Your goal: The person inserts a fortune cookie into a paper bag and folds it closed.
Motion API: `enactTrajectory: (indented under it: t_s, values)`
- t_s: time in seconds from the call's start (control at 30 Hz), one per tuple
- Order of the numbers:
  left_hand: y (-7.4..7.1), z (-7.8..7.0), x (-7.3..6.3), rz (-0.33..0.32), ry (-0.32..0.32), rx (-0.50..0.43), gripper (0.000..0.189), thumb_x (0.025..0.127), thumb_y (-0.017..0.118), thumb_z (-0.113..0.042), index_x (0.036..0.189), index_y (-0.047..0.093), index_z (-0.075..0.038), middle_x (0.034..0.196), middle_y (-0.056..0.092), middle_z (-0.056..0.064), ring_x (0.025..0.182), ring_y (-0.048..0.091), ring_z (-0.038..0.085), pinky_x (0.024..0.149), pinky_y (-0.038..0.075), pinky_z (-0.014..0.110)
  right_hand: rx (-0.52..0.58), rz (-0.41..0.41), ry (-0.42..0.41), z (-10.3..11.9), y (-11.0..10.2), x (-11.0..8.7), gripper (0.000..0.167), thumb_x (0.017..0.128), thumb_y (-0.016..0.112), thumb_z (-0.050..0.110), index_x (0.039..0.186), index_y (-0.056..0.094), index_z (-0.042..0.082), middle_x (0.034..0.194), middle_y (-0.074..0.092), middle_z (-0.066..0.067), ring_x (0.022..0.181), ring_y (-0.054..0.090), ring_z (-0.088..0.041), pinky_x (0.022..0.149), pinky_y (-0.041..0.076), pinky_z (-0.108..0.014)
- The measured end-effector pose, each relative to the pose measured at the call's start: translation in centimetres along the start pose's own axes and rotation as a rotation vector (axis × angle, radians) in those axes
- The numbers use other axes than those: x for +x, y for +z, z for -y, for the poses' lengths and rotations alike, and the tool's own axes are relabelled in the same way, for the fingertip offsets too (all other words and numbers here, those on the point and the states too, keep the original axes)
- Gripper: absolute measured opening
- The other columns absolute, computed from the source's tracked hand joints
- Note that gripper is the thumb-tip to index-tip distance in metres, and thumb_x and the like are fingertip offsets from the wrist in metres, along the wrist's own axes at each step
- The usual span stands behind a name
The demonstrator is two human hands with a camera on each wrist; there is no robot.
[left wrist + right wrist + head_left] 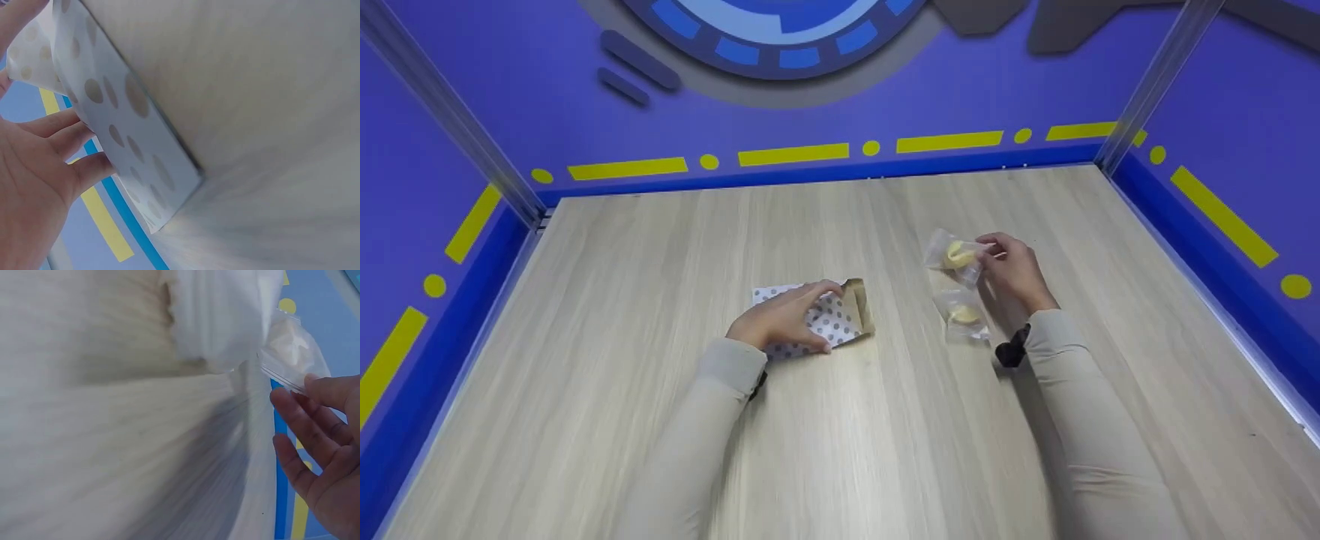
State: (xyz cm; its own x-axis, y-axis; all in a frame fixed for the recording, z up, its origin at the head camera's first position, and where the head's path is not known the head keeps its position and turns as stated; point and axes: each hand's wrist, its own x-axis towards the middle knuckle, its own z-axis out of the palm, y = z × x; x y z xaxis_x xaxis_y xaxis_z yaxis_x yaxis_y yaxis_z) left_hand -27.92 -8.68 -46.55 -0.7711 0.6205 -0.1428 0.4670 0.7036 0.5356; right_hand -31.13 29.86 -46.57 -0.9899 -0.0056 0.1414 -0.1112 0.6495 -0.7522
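Note:
A white paper bag with grey dots [832, 319] lies on the table, its brown-lined mouth turned to the right. My left hand [787, 319] holds it across the top, fingers along the far edge and thumb at the near edge. In the left wrist view the fingers [93, 169] lie against the side of the dotted bag [121, 135]. My right hand [1016, 274] pinches the edge of a small clear packet [956, 256] with a yellow piece inside. The right wrist view shows that packet [289, 349] between thumb and fingertips. A second such packet [964, 315] lies just nearer.
The wood-grain table [660, 255] is bounded by a blue-purple back wall [795, 124] and side walls with yellow markings. A dark wrist strap [1012, 349] sits by the right cuff.

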Motion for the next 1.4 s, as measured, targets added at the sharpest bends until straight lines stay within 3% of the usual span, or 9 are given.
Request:
enactTrajectory:
  t_s: [0.17,0.37,0.5,0.9,1.23,1.4]
  values:
    - [0.0,0.0,-0.1,-0.008,-0.014,0.005,0.085,0.070,0.086,-0.037,0.140,0.038,-0.031,0.148,0.043,-0.001,0.135,0.043,0.022,0.109,0.037,0.042,0.056,-0.058,-0.025,0.4,0.1,0.2,0.028,0.094,0.058,0.004,0.120,0.060,-0.004,0.101,0.065,-0.025,0.088,0.064,-0.029,0.063,0.045,-0.009]
    - [0.0,0.0,-0.1,-0.003,-0.017,0.000,0.085,0.069,0.086,-0.037,0.139,0.038,-0.032,0.148,0.043,0.000,0.135,0.043,0.022,0.108,0.038,0.043,0.119,-0.087,-0.026,1.0,0.1,0.4,0.031,0.093,0.060,0.006,0.122,0.060,-0.005,0.101,0.066,-0.025,0.074,0.061,-0.007,0.064,0.048,-0.009]
    - [0.0,0.0,-0.1,-0.002,-0.016,0.000,0.086,0.069,0.086,-0.037,0.140,0.037,-0.032,0.149,0.042,0.000,0.135,0.042,0.023,0.108,0.038,0.044,0.169,-0.080,-0.001,1.7,0.2,0.4,0.034,0.093,0.061,0.007,0.124,0.059,-0.005,0.101,0.066,-0.025,0.070,0.060,0.001,0.066,0.051,-0.010]
    - [-0.1,0.0,-0.1,-0.013,0.003,0.010,0.085,0.068,0.086,-0.037,0.138,0.039,-0.031,0.145,0.046,0.002,0.129,0.049,0.025,0.105,0.041,0.044,0.308,-0.002,0.052,4.2,1.0,0.4,0.038,0.091,0.063,0.008,0.127,0.058,-0.004,0.096,0.068,-0.011,0.069,0.063,0.000,0.068,0.055,-0.017]
    - [-0.1,0.0,-0.1,-0.012,0.006,-0.003,0.084,0.068,0.087,-0.036,0.137,0.039,-0.031,0.145,0.046,0.002,0.129,0.047,0.024,0.106,0.040,0.043,0.342,0.095,0.069,5.3,1.9,0.2,0.033,0.090,0.061,0.003,0.122,0.061,-0.005,0.088,0.068,-0.003,0.069,0.064,-0.003,0.067,0.056,-0.019]
    - [-0.2,-0.1,-0.1,-0.012,0.005,0.004,0.085,0.068,0.087,-0.037,0.138,0.039,-0.031,0.145,0.046,0.002,0.129,0.048,0.025,0.106,0.040,0.043,0.358,0.147,0.079,5.8,2.6,0.1,0.032,0.089,0.062,0.003,0.120,0.062,-0.006,0.091,0.068,-0.006,0.068,0.066,-0.005,0.067,0.057,-0.022]
